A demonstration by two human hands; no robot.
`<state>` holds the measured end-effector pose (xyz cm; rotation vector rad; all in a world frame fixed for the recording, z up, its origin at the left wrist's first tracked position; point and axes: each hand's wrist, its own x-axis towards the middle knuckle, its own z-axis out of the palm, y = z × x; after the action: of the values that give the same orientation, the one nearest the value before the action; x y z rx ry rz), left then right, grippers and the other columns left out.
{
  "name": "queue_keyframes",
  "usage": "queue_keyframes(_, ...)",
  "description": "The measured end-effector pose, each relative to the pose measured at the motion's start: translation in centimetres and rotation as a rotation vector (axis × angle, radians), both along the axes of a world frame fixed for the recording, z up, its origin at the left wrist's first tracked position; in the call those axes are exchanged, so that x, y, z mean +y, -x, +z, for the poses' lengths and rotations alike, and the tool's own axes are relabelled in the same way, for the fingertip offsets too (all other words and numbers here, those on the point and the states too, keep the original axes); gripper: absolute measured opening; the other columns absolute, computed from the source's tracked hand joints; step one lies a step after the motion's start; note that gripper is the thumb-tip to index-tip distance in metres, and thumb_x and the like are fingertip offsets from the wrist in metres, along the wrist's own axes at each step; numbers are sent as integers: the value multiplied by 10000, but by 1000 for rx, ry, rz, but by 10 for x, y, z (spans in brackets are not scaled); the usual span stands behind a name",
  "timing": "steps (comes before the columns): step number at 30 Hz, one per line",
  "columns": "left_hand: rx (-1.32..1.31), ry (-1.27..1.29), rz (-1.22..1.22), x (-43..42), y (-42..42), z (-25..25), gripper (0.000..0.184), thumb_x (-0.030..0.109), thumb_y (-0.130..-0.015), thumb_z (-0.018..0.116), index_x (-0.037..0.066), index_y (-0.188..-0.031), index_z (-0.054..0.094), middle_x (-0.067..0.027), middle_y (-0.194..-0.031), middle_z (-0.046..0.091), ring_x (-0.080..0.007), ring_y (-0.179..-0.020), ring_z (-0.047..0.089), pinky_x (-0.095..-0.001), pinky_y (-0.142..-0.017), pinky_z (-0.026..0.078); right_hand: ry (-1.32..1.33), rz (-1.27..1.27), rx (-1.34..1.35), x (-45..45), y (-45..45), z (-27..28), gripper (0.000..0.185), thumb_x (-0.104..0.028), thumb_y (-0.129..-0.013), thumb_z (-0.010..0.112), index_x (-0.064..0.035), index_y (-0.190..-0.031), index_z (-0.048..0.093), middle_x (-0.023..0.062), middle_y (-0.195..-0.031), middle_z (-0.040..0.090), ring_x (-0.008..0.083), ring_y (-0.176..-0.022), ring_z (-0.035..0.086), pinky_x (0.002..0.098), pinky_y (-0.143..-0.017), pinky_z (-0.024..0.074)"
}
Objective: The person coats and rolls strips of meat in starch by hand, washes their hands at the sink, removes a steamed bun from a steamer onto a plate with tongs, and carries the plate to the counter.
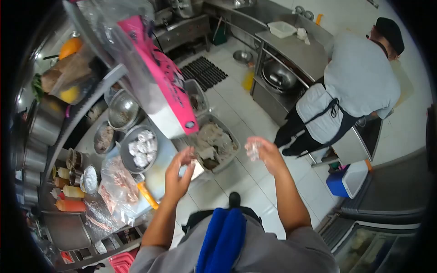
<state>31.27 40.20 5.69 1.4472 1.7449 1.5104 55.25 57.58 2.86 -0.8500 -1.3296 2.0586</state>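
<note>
My left hand is raised at the edge of the steel counter, fingers apart, holding nothing. Over the floor to the right, my right hand is up with its fingers curled; something whitish shows at its fingertips, too small to make out. Between and beyond the hands stands a grey bin of scraps. Left of my left hand are a bowl of foil-wrapped balls, a plastic bag of raw meat and a knife with a yellow handle. A pink and white package hangs above the counter.
A co-worker in a grey shirt stands at the right counter, back turned. Sauce bottles and pots line the left. A blue and white cooler is at the right, and a black mat lies on the tiled floor.
</note>
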Motion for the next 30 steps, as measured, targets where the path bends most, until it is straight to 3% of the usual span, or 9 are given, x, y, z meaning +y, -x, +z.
queue_keyframes(3, -336, 17, -16, 40, -17, -5, 394, 11, -886, 535, -4, -1274, 466, -136, -1158, 582, -190, -1016, 580, -312, -880, 453, 165, -3, 137, 51, 10, -2, 281, -119, -909, 482, 4, -1159, 518, 60, -937, 608, 123, -787, 584, 241, -622, 455)
queue_keyframes(7, -357, 67, -20, 66, -13, -26, 361, 45, -898, 544, -11, -1249, 482, -121, -1140, 584, -192, -1012, 578, -310, -893, 440, 301, 61, 259, 120, 44, -37, 263, -166, -919, 507, 2, -1120, 528, 59, -921, 611, 120, -740, 579, 240, -614, 459)
queue_keyframes(11, -648, 214, 55, 116, -24, -59, 321, 94, -909, 543, -33, -1201, 502, -115, -1120, 585, -182, -976, 587, -297, -869, 443, 297, 63, 173, 183, 82, -46, 253, -198, -923, 520, -16, -1096, 540, 44, -900, 606, 111, -706, 564, 235, -605, 456)
queue_keyframes(16, -553, 221, 29, 247, -41, -82, 288, 141, -915, 517, -18, -1155, 530, -99, -1117, 579, -172, -958, 582, -280, -807, 446, 229, 124, 100, 253, 78, -41, 261, -230, -933, 516, -50, -1118, 548, 29, -906, 611, 86, -749, 569, 222, -615, 454)
queue_keyframes(20, -511, 102, -40, 357, -45, -55, 288, 123, -917, 496, -4, -1174, 526, -103, -1156, 569, -171, -971, 567, -299, -829, 454, 136, 142, 54, 273, 21, -28, 265, -249, -950, 491, -64, -1131, 549, 27, -932, 606, 86, -798, 565, 239, -644, 461)
queue_keyframes(25, -507, 88, -513, 469, -107, -6, 327, 134, -903, 502, -12, -1196, 512, -127, -1152, 570, -210, -1021, 553, -348, -891, 431, 13, -87, -132, 241, -130, -3, 299, -272, -947, 491, -63, -1152, 548, 28, -980, 611, 113, -854, 586, 266, -689, 479)
queue_keyframes(28, -477, 136, -1137, 492, -182, 21, 403, 188, -852, 558, -42, -1181, 537, -151, -1187, 560, -264, -1092, 540, -395, -953, 400, 166, -496, -84, 182, -234, -13, 293, -259, -934, 508, -47, -1129, 561, 59, -992, 623, 135, -850, 600, 288, -691, 500)
queue_keyframes(29, -470, 144, -1170, 492, -216, 30, 403, 188, -852, 558, -42, -1181, 537, -151, -1187, 560, -264, -1092, 540, -395, -953, 400, 189, -625, -65, 159, -269, -19, 288, -251, -929, 515, -41, -1120, 566, 70, -988, 626, 142, -839, 603, 289, -685, 505)
queue_keyframes(30, -452, 127, -1423, 490, -254, 38, 381, 160, -850, 557, -40, -1174, 546, -160, -1195, 557, -269, -1099, 539, -398, -952, 403, 223, -747, -41, 136, -302, -27, 286, -245, -928, 515, -34, -1113, 566, 77, -981, 627, 145, -825, 604, 282, -680, 504)
